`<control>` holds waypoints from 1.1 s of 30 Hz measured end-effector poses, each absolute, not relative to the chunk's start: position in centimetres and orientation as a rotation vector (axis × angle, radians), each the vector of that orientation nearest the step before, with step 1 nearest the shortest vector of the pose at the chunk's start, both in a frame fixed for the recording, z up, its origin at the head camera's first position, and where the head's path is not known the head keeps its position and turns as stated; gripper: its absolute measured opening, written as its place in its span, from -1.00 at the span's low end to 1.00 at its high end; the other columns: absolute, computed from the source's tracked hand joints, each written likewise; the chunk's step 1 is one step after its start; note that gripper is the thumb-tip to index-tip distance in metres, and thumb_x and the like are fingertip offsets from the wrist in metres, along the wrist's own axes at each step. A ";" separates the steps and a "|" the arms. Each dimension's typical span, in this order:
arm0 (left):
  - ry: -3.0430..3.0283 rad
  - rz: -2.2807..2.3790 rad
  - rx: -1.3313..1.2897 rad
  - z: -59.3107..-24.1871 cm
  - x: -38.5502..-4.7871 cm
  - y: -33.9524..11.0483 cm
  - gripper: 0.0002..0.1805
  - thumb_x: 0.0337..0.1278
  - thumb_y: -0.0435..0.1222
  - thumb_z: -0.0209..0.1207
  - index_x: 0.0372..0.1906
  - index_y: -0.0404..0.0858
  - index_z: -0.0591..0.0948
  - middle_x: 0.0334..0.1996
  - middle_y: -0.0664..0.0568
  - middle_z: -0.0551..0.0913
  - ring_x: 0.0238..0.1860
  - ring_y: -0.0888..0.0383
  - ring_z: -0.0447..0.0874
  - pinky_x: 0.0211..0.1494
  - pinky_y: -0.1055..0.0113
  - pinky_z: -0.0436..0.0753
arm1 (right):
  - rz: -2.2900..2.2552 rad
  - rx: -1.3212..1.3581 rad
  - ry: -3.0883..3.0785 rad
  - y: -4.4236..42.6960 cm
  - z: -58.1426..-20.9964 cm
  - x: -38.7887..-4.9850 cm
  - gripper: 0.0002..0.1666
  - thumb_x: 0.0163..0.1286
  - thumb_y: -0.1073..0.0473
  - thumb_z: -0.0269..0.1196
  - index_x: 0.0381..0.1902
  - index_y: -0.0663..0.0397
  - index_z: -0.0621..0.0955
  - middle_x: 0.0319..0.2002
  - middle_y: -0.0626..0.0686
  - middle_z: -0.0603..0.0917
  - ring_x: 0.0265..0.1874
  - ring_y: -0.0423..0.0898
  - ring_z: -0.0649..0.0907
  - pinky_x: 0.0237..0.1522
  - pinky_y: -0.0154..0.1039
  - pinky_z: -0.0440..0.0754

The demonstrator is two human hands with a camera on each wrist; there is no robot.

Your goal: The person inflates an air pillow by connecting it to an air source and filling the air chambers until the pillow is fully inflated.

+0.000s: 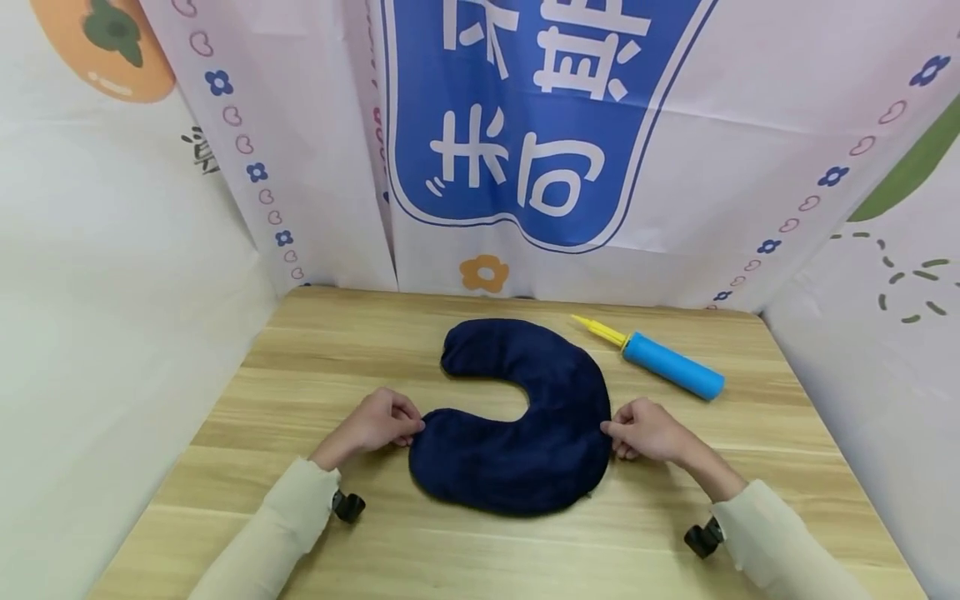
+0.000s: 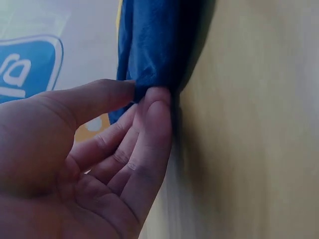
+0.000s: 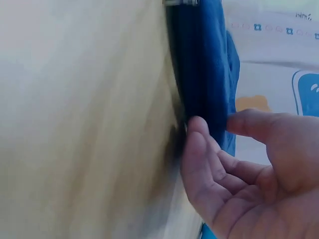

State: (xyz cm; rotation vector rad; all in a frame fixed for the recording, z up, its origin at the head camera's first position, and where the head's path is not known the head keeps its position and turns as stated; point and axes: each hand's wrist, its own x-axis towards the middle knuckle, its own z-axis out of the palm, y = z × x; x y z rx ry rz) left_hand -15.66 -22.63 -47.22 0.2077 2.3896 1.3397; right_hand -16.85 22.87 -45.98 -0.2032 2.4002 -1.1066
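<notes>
A dark blue U-shaped neck pillow [image 1: 525, 442] lies flat on the wooden table [image 1: 337, 333], its opening facing left. My left hand [image 1: 384, 419] pinches the tip of its lower arm between thumb and fingers; the left wrist view shows the blue cloth [image 2: 154, 45] held at that hand's [image 2: 99, 149] fingertips. At the pillow's right edge, my right hand [image 1: 648, 431] pinches the rim. In the right wrist view the thumb and fingers of that hand [image 3: 249, 169] lie on either side of the blue edge [image 3: 212, 64].
Behind the pillow to the right lies a blue hand pump [image 1: 672, 364] with a yellow nozzle [image 1: 600, 330]. A white printed cloth [image 1: 322, 167] hangs behind the table's back edge and along both sides.
</notes>
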 end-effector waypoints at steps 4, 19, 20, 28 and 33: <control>2.401 1.291 0.151 -47.3 -15.4 -23.3 -0.83 0.39 -0.33 0.31 -0.23 -0.39 0.77 -0.44 -0.06 0.79 -0.46 0.18 0.76 -0.33 0.30 0.79 | -1.092 -0.195 2.396 22.9 -45.9 -16.5 -0.60 0.61 0.08 0.23 -0.37 0.25 0.72 -0.48 0.08 0.76 -0.51 -0.12 0.74 -0.39 -0.20 0.79; 2.363 1.406 0.114 -47.7 -12.6 -21.6 -0.78 0.32 -0.30 0.39 -0.18 -0.43 0.74 -0.46 -0.09 0.82 -0.45 0.15 0.81 -0.33 0.31 0.80 | -1.041 -0.127 2.629 24.5 -46.9 -21.9 -0.61 0.63 0.07 0.20 -0.36 0.18 0.74 -0.51 0.07 0.73 -0.45 -0.08 0.75 -0.35 -0.22 0.74; 2.366 1.410 0.111 -47.7 -12.8 -21.6 -0.79 0.32 -0.31 0.38 -0.18 -0.44 0.73 -0.46 -0.09 0.82 -0.46 0.16 0.81 -0.33 0.32 0.80 | -1.043 -0.124 2.628 24.4 -46.9 -21.8 -0.60 0.63 0.08 0.21 -0.40 0.17 0.72 -0.53 0.07 0.72 -0.46 -0.08 0.74 -0.36 -0.23 0.73; 2.430 1.400 0.045 -47.7 -15.7 -23.2 -0.83 0.32 -0.34 0.37 -0.16 -0.42 0.75 -0.39 -0.08 0.83 -0.42 0.15 0.81 -0.29 0.29 0.81 | -1.106 -0.086 2.584 23.9 -46.7 -20.2 -0.69 0.60 0.10 0.25 -0.34 0.19 0.67 -0.52 0.06 0.71 -0.48 -0.12 0.73 -0.38 -0.26 0.74; 2.501 1.376 0.016 -47.6 -18.7 -24.0 -0.79 0.35 -0.31 0.36 -0.07 -0.40 0.74 -0.26 -0.13 0.82 -0.35 0.16 0.80 -0.21 0.28 0.81 | -1.156 -0.060 2.449 23.7 -46.4 -18.0 -0.68 0.59 0.15 0.25 -0.37 0.25 0.66 -0.50 0.07 0.74 -0.51 -0.16 0.71 -0.40 -0.28 0.76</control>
